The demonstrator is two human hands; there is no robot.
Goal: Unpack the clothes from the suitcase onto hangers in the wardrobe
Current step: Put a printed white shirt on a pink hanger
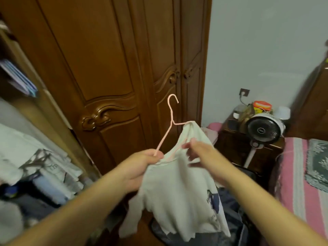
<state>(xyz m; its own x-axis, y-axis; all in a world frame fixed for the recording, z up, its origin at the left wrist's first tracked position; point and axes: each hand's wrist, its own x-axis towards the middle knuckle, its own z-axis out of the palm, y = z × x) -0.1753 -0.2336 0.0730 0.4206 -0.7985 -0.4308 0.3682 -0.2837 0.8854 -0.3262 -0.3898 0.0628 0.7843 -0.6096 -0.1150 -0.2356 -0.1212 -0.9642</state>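
both hands pinching white shirt, pink hanger hook upward, tilted

wardrobe ahead | shelves left | fan right, before nightstand | bed far right

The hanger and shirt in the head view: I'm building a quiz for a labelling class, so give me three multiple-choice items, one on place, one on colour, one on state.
1. Where does the fan stand?
A. on the dark cabinet by the bed
B. inside the wardrobe
C. on the bed

2. What colour is the hanger?
A. black
B. pink
C. green

3. The wardrobe doors behind the hanger are:
A. removed
B. wide open
C. closed

Answers:
1 A, it sits on the cabinet.
2 B, the wire is pale pink.
3 C, the carved panels meet.
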